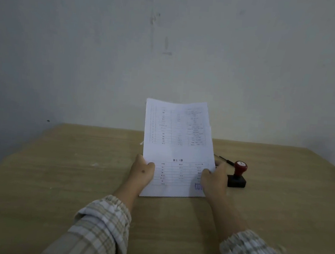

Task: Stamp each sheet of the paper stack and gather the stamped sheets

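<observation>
I hold the paper stack (178,148) up on its bottom edge on the tabletop (77,169). My left hand (141,170) has a closed grip on the left side of the sheets. My right hand (213,180) has a closed grip on the right side, and its thumb lies over the front page. A blue stamp mark (197,186) shows at the bottom right of the front sheet, partly under my right hand. The stamp (238,174), with its red knob and black base, stands on the tabletop just beside my right hand. A thin dark pen (225,160) lies behind it.

I think I am tapping the sheets to make them even. The top of the stack bends back a bit, so a sheet at the back could slip out if my grip goes loose. My right hand is close to the stamp and could bump it over. My thumb could smear the blue mark if the ink is wet.
</observation>
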